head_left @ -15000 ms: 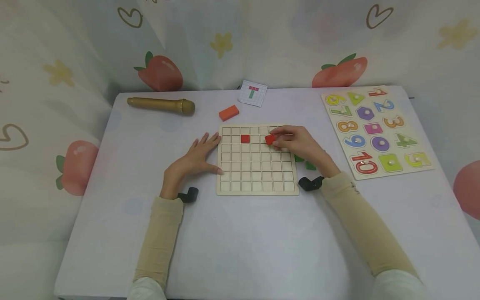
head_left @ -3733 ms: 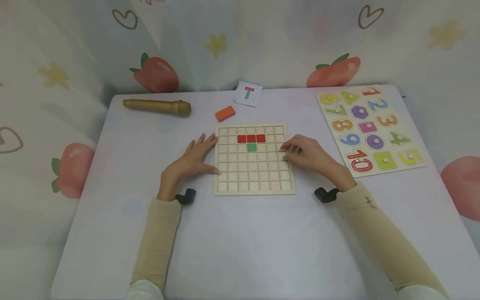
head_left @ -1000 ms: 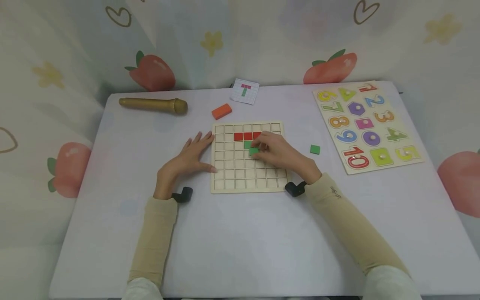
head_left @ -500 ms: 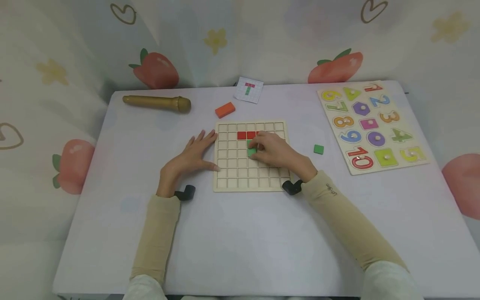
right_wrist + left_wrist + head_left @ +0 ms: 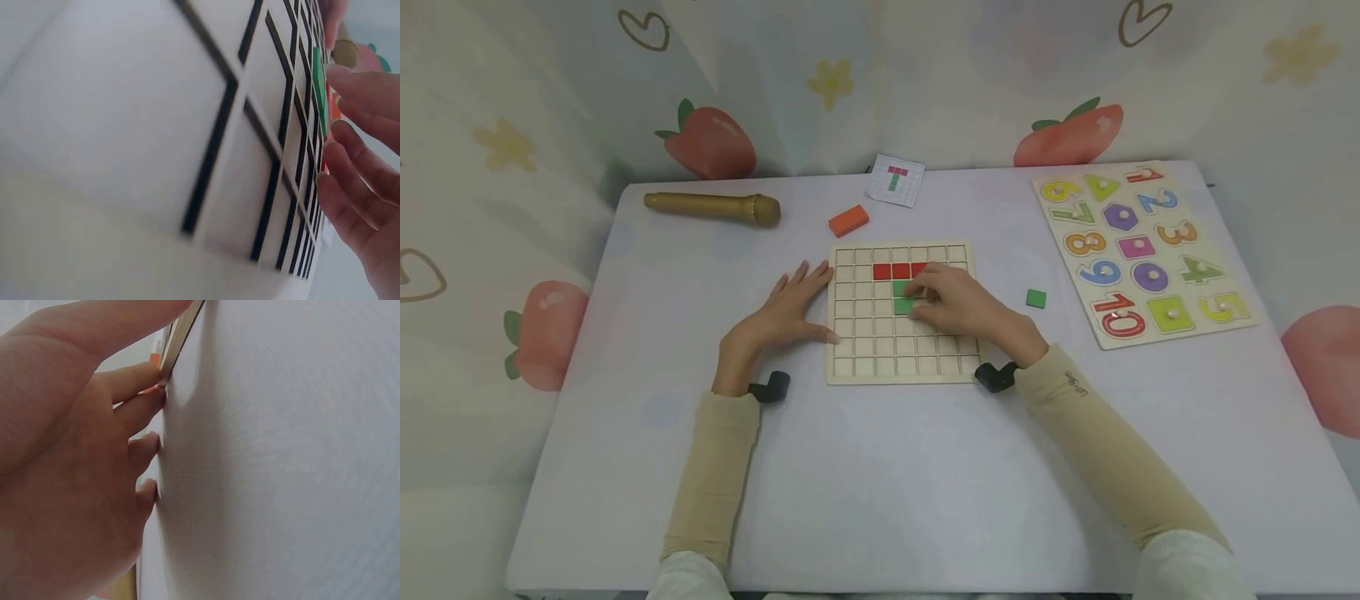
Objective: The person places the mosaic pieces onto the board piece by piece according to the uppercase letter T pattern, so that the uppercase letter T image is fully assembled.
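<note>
A wooden grid board (image 5: 867,358) lies on the table. Three red tiles (image 5: 901,271) form a row in its cells, the right one partly covered by fingers. Below the middle red tile, two green tiles (image 5: 903,306) sit one under the other. My right hand (image 5: 958,302) is over the board, its thumb and fingertips at the right edge of the green tiles; in the right wrist view the fingers (image 5: 356,147) are loosely bent beside the green tile (image 5: 320,94). My left hand (image 5: 782,312) spreads its fingers along the board's left edge, with fingertips on the table.
Another green tile (image 5: 1036,298) lies right of the board. Behind the board are an orange block (image 5: 848,221) and a card with a T pattern (image 5: 895,180). A gold microphone (image 5: 711,207) lies at back left, a number puzzle board (image 5: 1112,333) at right.
Since the earliest frame, the red row and two green tiles have come into the cells. In the last second, my right hand put down the lower green tile and its fingers loosened; the left hand stayed.
</note>
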{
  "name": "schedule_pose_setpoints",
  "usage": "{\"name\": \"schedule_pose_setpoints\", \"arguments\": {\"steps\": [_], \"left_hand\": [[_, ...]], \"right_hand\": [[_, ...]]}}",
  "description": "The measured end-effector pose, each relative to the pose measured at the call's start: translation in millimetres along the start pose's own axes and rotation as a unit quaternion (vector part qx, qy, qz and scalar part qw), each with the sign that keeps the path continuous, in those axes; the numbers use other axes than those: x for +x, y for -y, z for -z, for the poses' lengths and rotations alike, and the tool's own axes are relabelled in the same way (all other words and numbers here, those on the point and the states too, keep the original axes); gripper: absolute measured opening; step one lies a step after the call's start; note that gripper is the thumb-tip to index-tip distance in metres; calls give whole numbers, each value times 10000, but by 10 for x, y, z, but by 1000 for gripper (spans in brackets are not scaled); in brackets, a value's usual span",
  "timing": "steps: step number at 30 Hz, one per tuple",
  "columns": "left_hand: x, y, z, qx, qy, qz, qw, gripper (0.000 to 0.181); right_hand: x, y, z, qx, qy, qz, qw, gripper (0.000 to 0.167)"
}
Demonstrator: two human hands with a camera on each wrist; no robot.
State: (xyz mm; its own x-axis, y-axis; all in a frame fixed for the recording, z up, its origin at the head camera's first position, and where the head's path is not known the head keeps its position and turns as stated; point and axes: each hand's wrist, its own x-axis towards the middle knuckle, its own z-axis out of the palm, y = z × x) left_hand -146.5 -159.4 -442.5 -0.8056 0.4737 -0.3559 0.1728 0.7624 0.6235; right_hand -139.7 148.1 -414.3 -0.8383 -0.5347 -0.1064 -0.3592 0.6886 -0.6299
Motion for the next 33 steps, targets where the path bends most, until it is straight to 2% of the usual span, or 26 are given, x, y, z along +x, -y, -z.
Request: {"name": "schedule_pose_setpoints", "arguments": {"steps": [5,10,20,26,33], "left_hand": [[-21,-3,16,-1,23,-53,10000,112],[-31,-4,31,3,23,-50,10000,112],[-16,-26,21,-24,9,-51,10000,113],[-29,-41,20,-24,19,0,10000,114],[-53,-59,39,-39,36,42,10000,113]], "right_hand": [[-126,-106,74,-58,-194,-211,9996,26],[-269,-238,146,-168,-516,-251,9982,24],[-666,-580,366,-446,-1065,-552,9918,25],[-843,-747,486,-627,-1051,-923,9882,30],[-952,-874,536,-691,-972,-1174,9859,35]]}}
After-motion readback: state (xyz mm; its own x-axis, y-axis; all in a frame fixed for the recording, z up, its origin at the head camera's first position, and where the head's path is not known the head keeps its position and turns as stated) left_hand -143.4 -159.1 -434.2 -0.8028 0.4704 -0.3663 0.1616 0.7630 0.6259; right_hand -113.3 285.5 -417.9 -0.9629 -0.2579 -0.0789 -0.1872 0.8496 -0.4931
